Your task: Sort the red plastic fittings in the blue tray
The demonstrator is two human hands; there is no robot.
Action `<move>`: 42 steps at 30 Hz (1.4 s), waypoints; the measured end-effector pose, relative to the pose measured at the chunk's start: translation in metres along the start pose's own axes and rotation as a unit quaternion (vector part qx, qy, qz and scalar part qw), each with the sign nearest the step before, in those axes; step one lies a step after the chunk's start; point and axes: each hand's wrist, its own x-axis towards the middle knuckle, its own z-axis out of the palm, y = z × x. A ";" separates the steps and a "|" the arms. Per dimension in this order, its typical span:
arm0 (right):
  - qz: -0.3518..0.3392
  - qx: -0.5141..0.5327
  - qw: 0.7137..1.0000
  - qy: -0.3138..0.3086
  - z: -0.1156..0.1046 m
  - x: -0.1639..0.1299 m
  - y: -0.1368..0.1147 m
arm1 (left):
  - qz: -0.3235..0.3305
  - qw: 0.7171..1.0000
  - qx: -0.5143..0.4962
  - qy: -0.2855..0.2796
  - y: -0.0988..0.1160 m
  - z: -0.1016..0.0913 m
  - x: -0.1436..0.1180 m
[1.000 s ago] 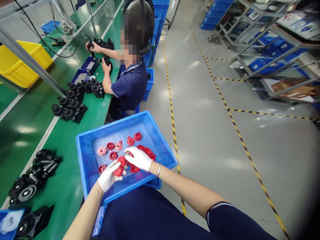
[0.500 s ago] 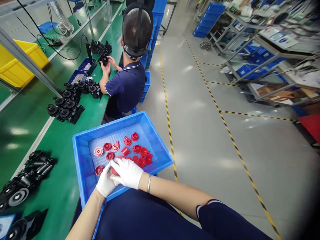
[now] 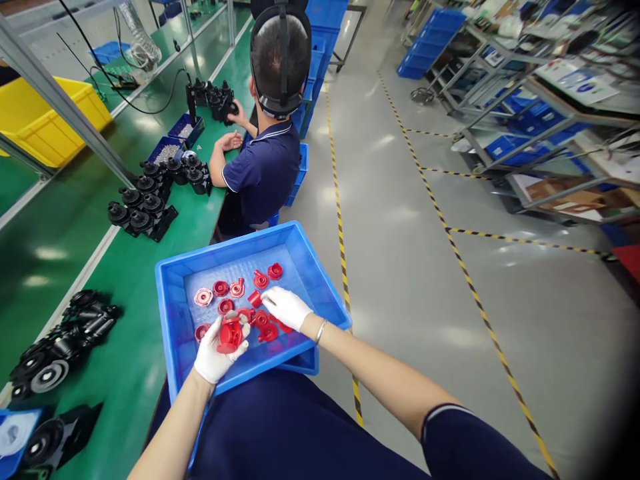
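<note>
My left hand (image 3: 216, 353), in a white glove, is cupped palm up with its fingers curled round a red plastic part (image 3: 230, 335) above the tray's near side. My right hand (image 3: 287, 308), gloved too, reaches in from the right. Its fingertips are pinched together at the edge of a small red cylindrical part (image 3: 255, 298) on the tray floor. Around both hands lie several round red plastic parts, some with a side spout, such as the red spouted part (image 3: 261, 279). They lie loose in a blue tray (image 3: 227, 248). My right hand covers some of them.
A green workbench (image 3: 135, 293) runs along the left, with black motor-like assemblies (image 3: 143, 210) and more black assemblies (image 3: 65, 340). A co-worker (image 3: 270, 160) sits at it just ahead, beside small bins of metal pieces (image 3: 167, 150). A yellow bin (image 3: 70, 120) stands far left; shelving carts (image 3: 540, 127) stand right.
My hands were together over the red parts. They have parted: the left has turned palm up with a red part, and the right has moved away to the cylindrical part.
</note>
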 end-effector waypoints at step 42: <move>-0.002 0.443 0.880 -0.170 -0.026 0.008 -0.018 | 0.035 0.996 -0.069 0.042 -0.001 0.034 -0.035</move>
